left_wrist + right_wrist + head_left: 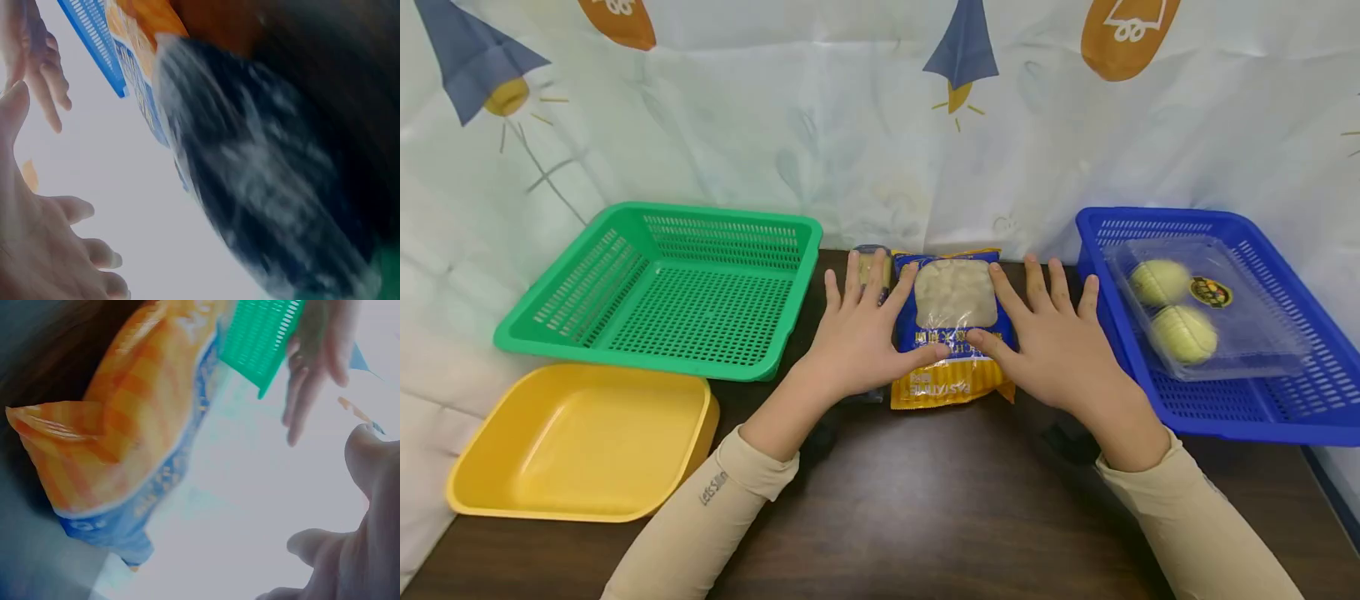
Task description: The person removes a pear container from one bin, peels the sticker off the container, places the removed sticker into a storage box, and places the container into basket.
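Observation:
A blue and orange bag of pasta (956, 293) with a clear window lies on the dark table. A second, dark see-through package (250, 169) lies left of it, mostly hidden by the left hand in the head view. My left hand (868, 342) is spread above the dark package and the bag's left edge, holding nothing. Over the bag's right side, my right hand (1056, 350) is spread too, its fingers fanned apart and empty. In the right wrist view a gap shows between that hand and the bag (144, 412).
At the left stand a green basket (658, 358) and a yellow tub (696, 467) in front of it. On the right, a blue basket (1240, 429) holds a clear plastic box (1262, 333) with two pale green round items. A printed curtain (850, 125) hangs behind.

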Demonstrator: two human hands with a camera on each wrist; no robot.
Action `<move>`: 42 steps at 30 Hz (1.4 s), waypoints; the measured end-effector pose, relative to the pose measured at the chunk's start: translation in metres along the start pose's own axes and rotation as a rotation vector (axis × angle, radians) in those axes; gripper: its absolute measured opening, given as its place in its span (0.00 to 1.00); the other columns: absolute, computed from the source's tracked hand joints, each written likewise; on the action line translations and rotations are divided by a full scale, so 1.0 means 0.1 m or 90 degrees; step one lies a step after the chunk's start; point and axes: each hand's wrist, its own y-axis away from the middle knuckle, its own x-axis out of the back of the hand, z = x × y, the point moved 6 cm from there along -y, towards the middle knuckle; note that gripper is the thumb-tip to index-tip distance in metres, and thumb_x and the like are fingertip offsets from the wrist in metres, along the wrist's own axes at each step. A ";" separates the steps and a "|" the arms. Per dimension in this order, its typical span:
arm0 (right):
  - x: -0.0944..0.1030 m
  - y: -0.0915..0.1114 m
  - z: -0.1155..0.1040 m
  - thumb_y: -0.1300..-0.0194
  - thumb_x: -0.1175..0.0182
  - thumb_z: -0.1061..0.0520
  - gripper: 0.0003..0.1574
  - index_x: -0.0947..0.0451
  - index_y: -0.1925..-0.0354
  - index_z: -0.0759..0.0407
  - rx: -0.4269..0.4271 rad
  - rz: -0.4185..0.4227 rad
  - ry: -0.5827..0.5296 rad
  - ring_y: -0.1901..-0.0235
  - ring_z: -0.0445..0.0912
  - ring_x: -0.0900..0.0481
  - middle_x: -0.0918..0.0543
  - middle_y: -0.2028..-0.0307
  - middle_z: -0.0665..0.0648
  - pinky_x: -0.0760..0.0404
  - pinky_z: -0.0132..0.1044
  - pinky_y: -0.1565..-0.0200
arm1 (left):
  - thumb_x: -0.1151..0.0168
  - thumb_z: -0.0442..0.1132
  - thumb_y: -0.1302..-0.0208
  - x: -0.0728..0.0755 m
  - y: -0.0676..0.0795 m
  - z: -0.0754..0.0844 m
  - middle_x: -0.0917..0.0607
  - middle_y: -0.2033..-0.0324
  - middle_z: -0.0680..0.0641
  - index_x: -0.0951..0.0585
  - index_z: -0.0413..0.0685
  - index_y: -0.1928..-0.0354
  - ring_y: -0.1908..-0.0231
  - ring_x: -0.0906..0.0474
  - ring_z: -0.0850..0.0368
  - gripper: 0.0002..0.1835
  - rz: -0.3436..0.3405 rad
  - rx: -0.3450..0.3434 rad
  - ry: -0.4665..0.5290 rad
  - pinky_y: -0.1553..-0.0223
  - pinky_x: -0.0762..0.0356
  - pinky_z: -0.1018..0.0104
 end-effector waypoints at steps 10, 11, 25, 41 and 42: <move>0.31 0.32 0.24 0.21 0.53 0.20 0.60 0.57 0.09 0.47 -0.013 0.052 -0.088 0.17 0.72 0.51 0.47 0.15 0.72 0.59 0.74 0.21 | 0.52 0.88 0.36 0.00 -0.04 0.31 0.55 0.12 0.38 0.57 0.62 0.09 0.15 0.63 0.33 0.64 -0.011 -0.074 0.036 0.16 0.60 0.37; 0.35 0.36 0.30 0.20 0.51 0.22 0.58 0.54 0.10 0.50 -0.015 0.066 -0.098 0.18 0.71 0.48 0.44 0.16 0.73 0.60 0.73 0.21 | 0.52 0.88 0.35 -0.01 -0.05 0.36 0.54 0.13 0.37 0.57 0.61 0.09 0.15 0.60 0.34 0.63 -0.016 -0.086 0.037 0.16 0.58 0.38; 0.47 0.92 1.24 0.19 0.38 0.45 0.28 0.15 0.36 0.65 -0.149 0.350 -0.153 0.65 0.65 0.18 0.11 0.47 0.72 0.36 0.30 0.70 | 0.43 0.68 0.20 -0.10 -0.09 1.23 0.20 0.28 0.46 0.26 0.53 0.20 0.29 0.23 0.50 0.38 0.044 -0.284 0.040 0.30 0.24 0.52; 0.42 1.17 2.27 0.17 0.47 0.49 0.36 0.27 0.28 0.76 -0.313 0.389 -0.177 0.34 0.80 0.29 0.27 0.33 0.85 0.29 0.60 0.29 | 0.46 0.73 0.22 -0.35 -0.20 2.18 0.29 0.20 0.50 0.22 0.66 0.23 0.22 0.35 0.56 0.35 0.066 -0.413 0.086 0.24 0.35 0.67; 0.42 1.17 2.32 0.18 0.47 0.49 0.37 0.28 0.27 0.76 -0.324 0.386 -0.178 0.32 0.79 0.31 0.28 0.32 0.85 0.31 0.61 0.28 | 0.45 0.72 0.22 -0.36 -0.21 2.22 0.30 0.20 0.50 0.22 0.66 0.23 0.21 0.36 0.56 0.34 0.067 -0.418 0.093 0.25 0.34 0.67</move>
